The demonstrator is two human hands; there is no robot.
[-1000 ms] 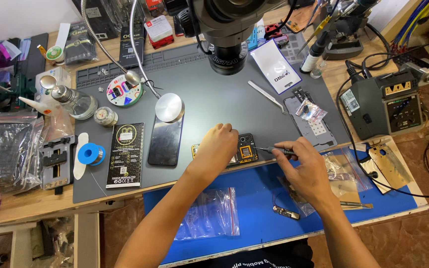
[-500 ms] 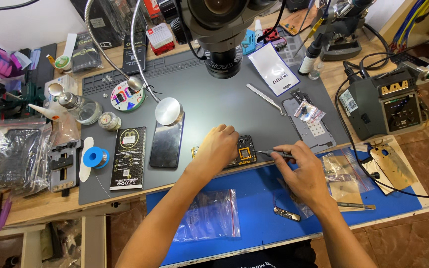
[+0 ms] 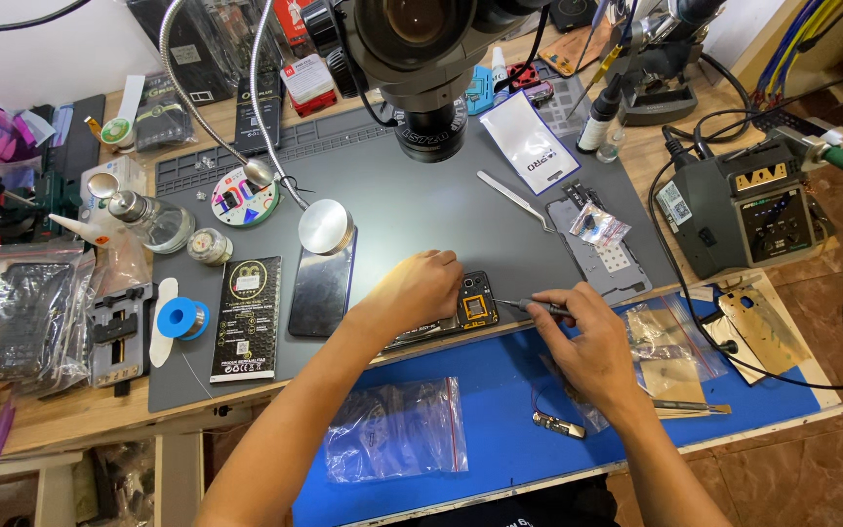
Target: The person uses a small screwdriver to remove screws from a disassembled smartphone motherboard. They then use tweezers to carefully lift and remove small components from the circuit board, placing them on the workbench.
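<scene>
Fingers [image 3: 539, 310] of your right hand [image 3: 592, 346] are pinched closed around a slim screwdriver [image 3: 529, 306], tip aimed at the opened phone [image 3: 470, 304] lying on the grey mat [image 3: 421, 205] near its front edge. Your left hand [image 3: 421, 288] lies curled over the phone's left part, pressing it down; whether those fingers grip anything, you cannot tell. That phone looks light, thin and fragile: steady it by its edges, clear of the exposed board.

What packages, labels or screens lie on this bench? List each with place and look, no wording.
Black card package: left on the grey mat, tall rectangle, gold round mark.
White pouch: under the microscope, tilted rectangle.
Station screen: right, dark panel, coloured lights.
Clear zip bag: blue mat, red seal strip.
</scene>
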